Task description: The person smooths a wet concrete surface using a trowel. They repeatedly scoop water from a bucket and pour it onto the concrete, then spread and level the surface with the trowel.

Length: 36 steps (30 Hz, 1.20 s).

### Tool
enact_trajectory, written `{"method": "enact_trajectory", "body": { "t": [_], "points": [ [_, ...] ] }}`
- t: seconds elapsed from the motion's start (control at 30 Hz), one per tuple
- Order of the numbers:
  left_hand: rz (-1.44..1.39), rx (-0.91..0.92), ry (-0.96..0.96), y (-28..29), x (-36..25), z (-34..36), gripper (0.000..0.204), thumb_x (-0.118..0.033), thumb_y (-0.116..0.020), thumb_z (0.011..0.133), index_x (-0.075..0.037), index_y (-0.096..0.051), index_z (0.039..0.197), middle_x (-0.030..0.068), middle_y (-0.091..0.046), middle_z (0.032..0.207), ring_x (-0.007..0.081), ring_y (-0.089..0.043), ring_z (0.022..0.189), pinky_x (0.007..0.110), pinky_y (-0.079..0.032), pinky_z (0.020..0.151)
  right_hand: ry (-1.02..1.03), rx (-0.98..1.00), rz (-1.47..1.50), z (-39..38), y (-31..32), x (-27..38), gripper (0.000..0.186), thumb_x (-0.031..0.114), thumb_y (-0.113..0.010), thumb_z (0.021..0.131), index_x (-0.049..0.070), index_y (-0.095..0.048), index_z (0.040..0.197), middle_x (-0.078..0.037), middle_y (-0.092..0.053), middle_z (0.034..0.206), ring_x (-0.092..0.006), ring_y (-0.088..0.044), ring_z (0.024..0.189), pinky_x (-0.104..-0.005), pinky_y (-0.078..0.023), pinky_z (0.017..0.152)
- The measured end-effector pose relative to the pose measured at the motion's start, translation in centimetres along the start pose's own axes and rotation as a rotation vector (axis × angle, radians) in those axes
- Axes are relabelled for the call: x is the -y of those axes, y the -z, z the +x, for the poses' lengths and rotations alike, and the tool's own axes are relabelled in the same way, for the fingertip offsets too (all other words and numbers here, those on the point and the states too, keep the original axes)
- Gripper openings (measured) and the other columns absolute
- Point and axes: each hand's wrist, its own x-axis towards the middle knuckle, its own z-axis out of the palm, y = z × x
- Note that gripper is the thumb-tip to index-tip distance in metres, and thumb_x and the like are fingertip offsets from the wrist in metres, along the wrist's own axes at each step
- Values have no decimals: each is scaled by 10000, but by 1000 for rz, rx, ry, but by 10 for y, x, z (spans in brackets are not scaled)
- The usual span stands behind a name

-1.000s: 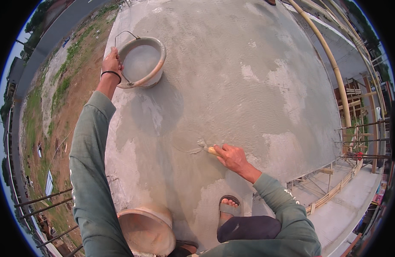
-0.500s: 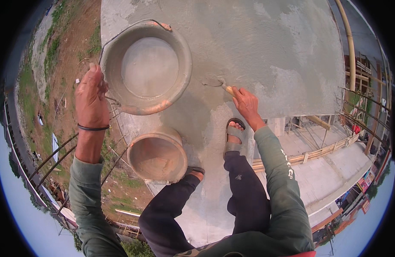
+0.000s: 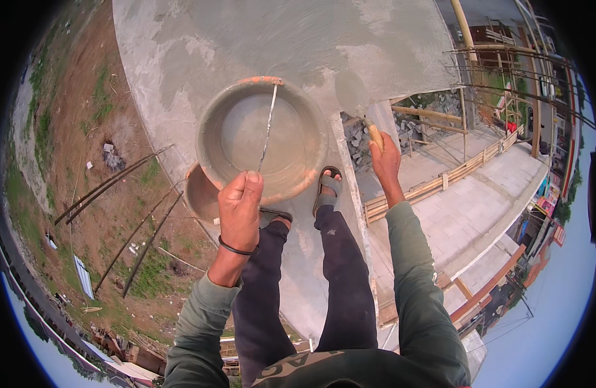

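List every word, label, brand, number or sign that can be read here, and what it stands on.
No whole word can be read.
Shirt front: partial tan lettering, foreshortened.
Right sleeve: white marks, too small to read.
Distant panels at far right: too small to read.
Bucket held in the left hand: no text visible.

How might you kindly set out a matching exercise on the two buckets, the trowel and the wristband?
1. larger-looking bucket
2. wooden-handled trowel
3. smaller-looking bucket
4. wristband

A. Mostly hidden by another bucket
B. Its wire handle is in the left grip
C. Black
D. Held in the right grip

Right pairs: 1-B, 2-D, 3-A, 4-C
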Motion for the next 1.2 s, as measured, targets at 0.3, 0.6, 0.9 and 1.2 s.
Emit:
{"method": "enact_trajectory", "body": {
  "t": [0.3,0.6,0.9,1.2],
  "points": [
    [-113,43,150,-63,138,-63,312,-301,-542,1034,-98,-512,800,-69,-399,694,43,-346,643,228,-292,595,-460,355,935,-86,46,4,294,134,-632,914,22,-517,1160,8,-572,807,-63,-508,630,-240,-400,559],
    [-355,-147,206,-109,248,-93,253,-265,-521,1041,-136,-506,824,-67,-395,725,51,-345,626,225,-311,598,122,334,-68,-181,57,-23,307,215,-698,846,45,-564,1062,-144,-640,807,-342,-683,708,-455,-530,609],
    [-46,-171,164,-124,278,-119,284,-286,-508,1047,-126,-512,812,-89,-384,721,33,-337,640,221,-284,576,244,479,-237,-182,-23,-48,254,232,-696,839,46,-606,988,-176,-642,872,-395,-678,734,-487,-543,625],
    [-208,-146,104,-135,266,-98,256,-269,-521,1038,-127,-541,827,-97,-391,715,27,-330,623,214,-275,561,325,433,-56,-162,-14,-64,312,240,-708,824,38,-659,1056,-178,-678,887,-388,-673,780,-483,-531,668]
  ]
}}
